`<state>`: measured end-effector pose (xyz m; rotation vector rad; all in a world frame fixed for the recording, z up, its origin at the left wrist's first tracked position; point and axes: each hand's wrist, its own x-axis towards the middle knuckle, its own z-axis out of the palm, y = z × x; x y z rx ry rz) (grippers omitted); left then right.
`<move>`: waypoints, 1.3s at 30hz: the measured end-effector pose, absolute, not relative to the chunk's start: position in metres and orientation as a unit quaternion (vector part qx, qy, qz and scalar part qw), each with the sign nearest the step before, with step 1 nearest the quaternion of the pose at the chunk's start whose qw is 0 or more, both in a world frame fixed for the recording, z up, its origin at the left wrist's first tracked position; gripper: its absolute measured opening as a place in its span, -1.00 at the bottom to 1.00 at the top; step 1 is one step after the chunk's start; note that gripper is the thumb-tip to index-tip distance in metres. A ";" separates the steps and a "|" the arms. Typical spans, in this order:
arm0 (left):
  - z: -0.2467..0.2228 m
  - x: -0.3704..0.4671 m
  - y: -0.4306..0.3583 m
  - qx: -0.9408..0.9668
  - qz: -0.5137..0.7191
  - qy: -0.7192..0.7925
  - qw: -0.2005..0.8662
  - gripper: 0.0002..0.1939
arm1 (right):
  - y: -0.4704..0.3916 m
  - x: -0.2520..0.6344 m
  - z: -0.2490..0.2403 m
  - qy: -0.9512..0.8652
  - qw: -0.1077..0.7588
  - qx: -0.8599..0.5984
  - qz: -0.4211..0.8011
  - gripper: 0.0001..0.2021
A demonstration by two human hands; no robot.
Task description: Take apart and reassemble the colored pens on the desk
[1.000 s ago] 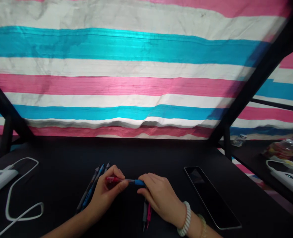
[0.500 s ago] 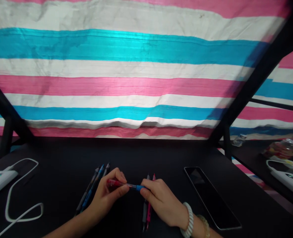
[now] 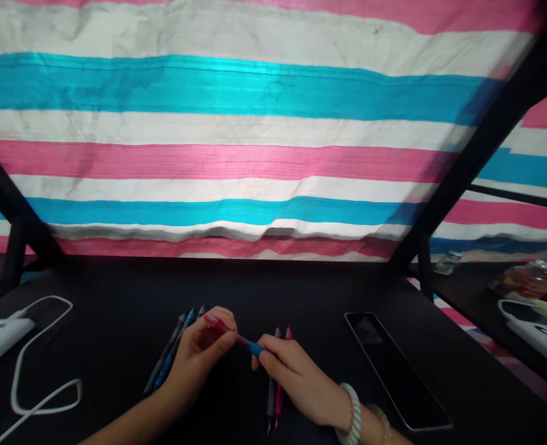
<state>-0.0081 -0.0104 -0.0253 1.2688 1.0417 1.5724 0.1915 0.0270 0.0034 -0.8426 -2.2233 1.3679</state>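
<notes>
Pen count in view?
6 visible: red-and-blue pen held in left hand and right hand; gray pen and pink pen partly beneath the right hand; leftmost pen, blue pen and third pen beside the left hand, which may hide more.

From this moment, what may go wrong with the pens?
The held pen might slip, since the left hand and right hand seem only to pinch it. The right hand partly covers the grey pen and pink pen, so it may knock them. The left hand is close to the left-side pens and might push them.
</notes>
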 end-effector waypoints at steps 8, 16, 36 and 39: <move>-0.023 -0.008 -0.008 0.394 0.653 0.435 0.479 -0.37 | 0.023 0.190 0.006 -0.811 0.229 -0.292 0.452 -0.69; -0.021 -0.009 -0.008 0.434 0.628 0.394 0.512 -0.52 | 0.026 0.191 -0.002 -0.789 0.277 -0.307 0.455 -0.66; -0.013 -0.011 -0.005 0.406 0.643 0.381 0.526 -0.57 | 0.029 0.192 -0.004 -0.768 0.305 -0.325 0.459 -0.67; -0.012 -0.012 -0.005 0.398 0.647 0.390 0.521 -0.55 | 0.031 0.193 -0.004 -0.768 0.307 -0.332 0.454 -0.66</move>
